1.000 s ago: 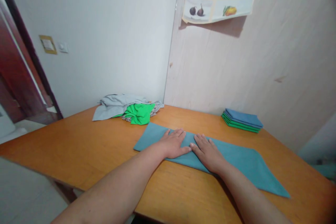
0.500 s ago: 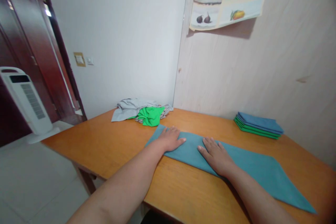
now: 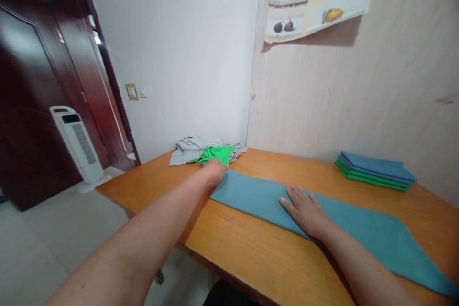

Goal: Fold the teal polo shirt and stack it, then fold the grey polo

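A long teal folded cloth [image 3: 258, 196] lies flat across the table, its tapering end off to the right. My left hand [image 3: 215, 172] is curled at the cloth's left end and appears to grip its edge, though most of the fingertips are hidden. Flat on the middle of the cloth rests my right hand [image 3: 304, 208], fingers stretched out and slightly spread.
Crumpled grey clothing [image 3: 190, 146] and a bright green garment [image 3: 220, 154] lie behind my left hand. At the back right sits a stack of folded blue and green cloths [image 3: 376, 169] on the wooden table [image 3: 247, 244]. A white tower fan [image 3: 81, 146] stands on the floor.
My left hand has moved left from lying flat on the cloth to its left end, and its fingers have curled. My right hand stays on the cloth. The view has shifted left.
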Available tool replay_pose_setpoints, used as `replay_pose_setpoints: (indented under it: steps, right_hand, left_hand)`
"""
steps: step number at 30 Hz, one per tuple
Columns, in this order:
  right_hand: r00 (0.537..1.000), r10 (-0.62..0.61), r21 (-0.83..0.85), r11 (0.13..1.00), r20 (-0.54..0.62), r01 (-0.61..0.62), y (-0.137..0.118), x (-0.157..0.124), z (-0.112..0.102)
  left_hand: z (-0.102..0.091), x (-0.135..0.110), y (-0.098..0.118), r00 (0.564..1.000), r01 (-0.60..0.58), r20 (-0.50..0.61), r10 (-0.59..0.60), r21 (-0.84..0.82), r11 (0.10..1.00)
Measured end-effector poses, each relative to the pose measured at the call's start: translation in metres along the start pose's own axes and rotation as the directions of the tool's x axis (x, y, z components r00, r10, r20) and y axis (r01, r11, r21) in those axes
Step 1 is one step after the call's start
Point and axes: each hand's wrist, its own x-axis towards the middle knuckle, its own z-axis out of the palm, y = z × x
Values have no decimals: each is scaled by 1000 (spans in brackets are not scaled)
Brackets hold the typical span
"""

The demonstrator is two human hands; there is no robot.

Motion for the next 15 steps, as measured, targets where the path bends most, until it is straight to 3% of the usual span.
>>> replay_pose_setpoints:
  steps: [5, 15]
  right_hand:
    - [1000, 1, 3, 1000, -1, -1, 1, 2, 2]
    - [1000, 1, 30, 1000, -1, -1, -1, 1, 1]
  left_hand:
    - [7, -13, -4, 984, 155, 70, -165, 127, 980]
    - [19, -13, 6, 973, 179, 103, -206, 225, 958]
